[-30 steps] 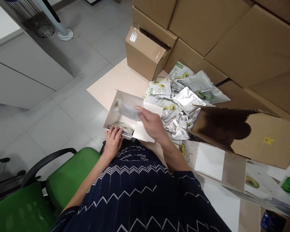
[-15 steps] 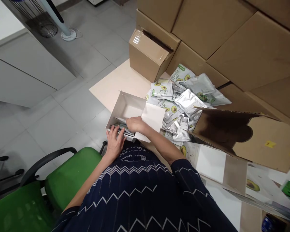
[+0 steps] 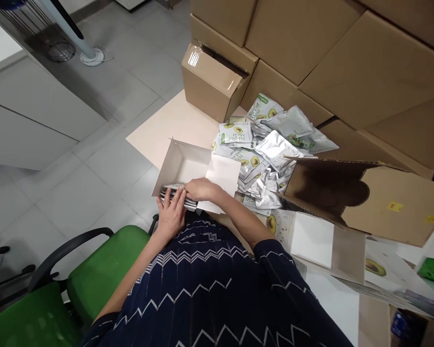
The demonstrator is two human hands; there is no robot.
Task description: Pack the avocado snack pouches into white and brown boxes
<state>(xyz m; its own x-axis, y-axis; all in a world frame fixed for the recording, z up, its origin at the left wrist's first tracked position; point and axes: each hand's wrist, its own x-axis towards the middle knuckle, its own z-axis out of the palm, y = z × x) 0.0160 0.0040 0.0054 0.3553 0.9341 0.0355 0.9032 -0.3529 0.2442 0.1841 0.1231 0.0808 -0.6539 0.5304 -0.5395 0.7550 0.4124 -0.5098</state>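
An open white carton stands in front of my body, its flap folded out to the right. Several flat pouches stand on edge in a row along its near side. My left hand reaches over the near wall with its fingers stretched out, fingertips lying on the pouches. Inside the carton my right hand is closed at the right end of the row, gripping a pouch; its fingertips are mostly hidden. To the right lies a loose heap of silver and white avocado-print pouches.
Brown cardboard boxes are stacked behind the heap. A smaller brown box stands at the table's far side, and an open brown carton lies to the right. A green chair is at my left, beside the tiled floor.
My right hand has moved down and toward me with the pouch, which now sits lower, level with the row. My left fingers have closed up over the pouches. The view has shifted slightly.
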